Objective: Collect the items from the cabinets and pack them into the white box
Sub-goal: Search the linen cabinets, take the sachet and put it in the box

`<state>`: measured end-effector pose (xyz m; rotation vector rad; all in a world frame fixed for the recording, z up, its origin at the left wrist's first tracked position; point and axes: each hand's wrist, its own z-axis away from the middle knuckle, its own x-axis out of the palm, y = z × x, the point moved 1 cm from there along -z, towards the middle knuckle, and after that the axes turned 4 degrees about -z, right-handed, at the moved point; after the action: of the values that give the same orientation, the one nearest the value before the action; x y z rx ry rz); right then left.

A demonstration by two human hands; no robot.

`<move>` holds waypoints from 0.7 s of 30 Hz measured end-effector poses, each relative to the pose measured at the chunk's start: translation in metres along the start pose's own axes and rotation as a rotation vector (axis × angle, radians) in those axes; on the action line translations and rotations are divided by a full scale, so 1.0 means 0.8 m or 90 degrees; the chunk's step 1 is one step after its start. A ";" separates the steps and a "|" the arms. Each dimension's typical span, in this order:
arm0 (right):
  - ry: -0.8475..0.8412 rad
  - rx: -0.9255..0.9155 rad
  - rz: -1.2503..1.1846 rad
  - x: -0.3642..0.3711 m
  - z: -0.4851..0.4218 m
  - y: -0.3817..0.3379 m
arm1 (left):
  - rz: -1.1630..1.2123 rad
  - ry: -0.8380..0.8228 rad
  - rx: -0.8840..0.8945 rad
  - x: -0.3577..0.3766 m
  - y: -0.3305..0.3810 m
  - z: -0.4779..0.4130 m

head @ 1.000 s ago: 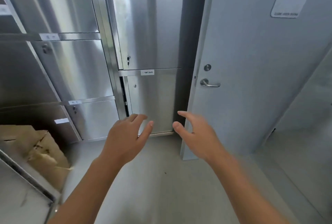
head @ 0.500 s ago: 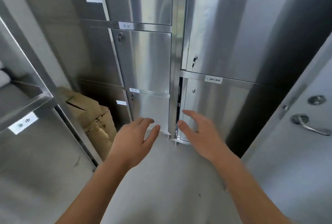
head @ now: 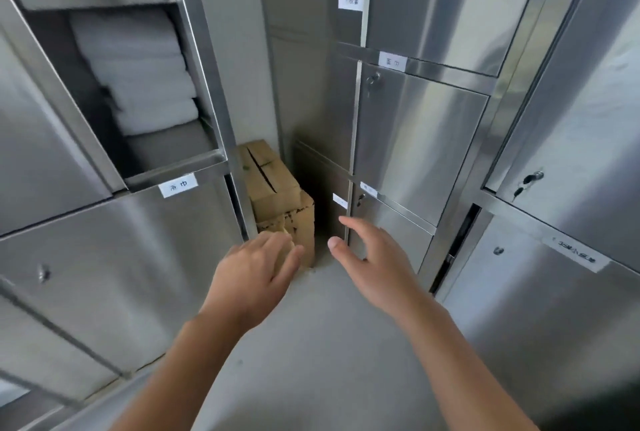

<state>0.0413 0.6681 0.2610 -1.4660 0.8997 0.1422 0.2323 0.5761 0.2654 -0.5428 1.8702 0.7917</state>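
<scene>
1. Left hand [head: 256, 275]: held out palm down, fingers loose and slightly spread, gripping nothing. Its fingertips overlapped the lower corner of a cardboard box [head: 277, 195]; contact could not be judged.
2. Right hand [head: 374, 268]: also palm down and wide open, thumb angled inward, fingers splayed, holding nothing. It hovered in front of the bottom door of the middle cabinet [head: 415, 136]; whether it touched the door edge could not be told.
3. The two hands were close together, thumbs facing each other, above the floor [head: 329, 344].
4. Stack of white folded cloths [head: 138, 74]: lay in the open compartment [head: 166, 153] of the left cabinet [head: 86, 257], above and left of the left hand, well apart from both hands. About four soft, thick folds were piled one on another and looked fluffy.
5. Cabinets: brushed stainless steel, flat rectangular doors, dull reflections. Small white labels [head: 178, 185] with dark characters sat on the rails, too blurred to read.
6. Right cabinet [head: 571, 119]: keys [head: 528, 179] hung from one lock. Its lower door [head: 554, 309] stood slightly ajar, a dark gap along its left edge.
7. Cardboard box: brown, creased, top flaps parted along a slit, wedged in the corner between the left and middle cabinets.
8. Floor: smooth, pale grey, matte.
</scene>
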 end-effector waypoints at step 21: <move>0.220 0.205 0.028 -0.178 -0.199 0.159 | 0.108 -0.072 0.217 0.143 0.123 -0.368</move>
<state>-0.1997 0.6079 0.2691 -1.1871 1.1748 -0.2234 -0.0629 0.4272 0.2752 -0.1235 1.9087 0.5804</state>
